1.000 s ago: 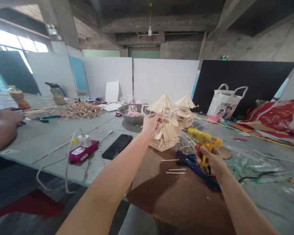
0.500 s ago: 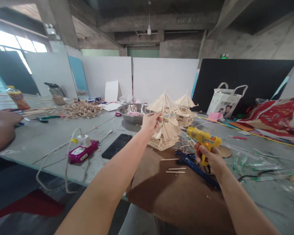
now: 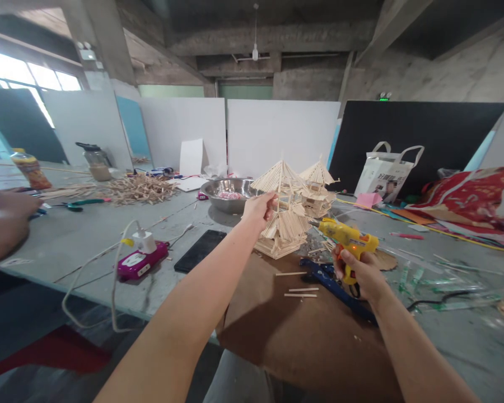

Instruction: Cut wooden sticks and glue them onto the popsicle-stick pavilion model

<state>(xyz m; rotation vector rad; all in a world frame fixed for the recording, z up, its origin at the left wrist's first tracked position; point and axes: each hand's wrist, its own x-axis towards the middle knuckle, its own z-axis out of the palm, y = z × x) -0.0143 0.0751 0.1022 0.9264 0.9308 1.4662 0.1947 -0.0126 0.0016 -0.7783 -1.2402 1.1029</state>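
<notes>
My left hand reaches to the near pagoda model, built of thin wooden sticks with a pointed upper roof. Its fingers are closed on the model's left side between the upper roof and the lower tier; the exact part they grip is hidden. In my right hand is a yellow hot glue gun with an orange light glowing on its side. The nozzle points left, close to the model's lower roof. Below the gun lies a dark blue hand tool. Several loose wooden sticks rest on the brown board.
Behind stands a second stick pagoda, with a steel bowl to the left. A phone and a purple power strip lie left. Clear glue sticks are at right. Another person's hand is far left.
The glue gun has shifted slightly left, its nozzle nearer the model. My left hand stays in place. The other person's hand at far left has moved a little.
</notes>
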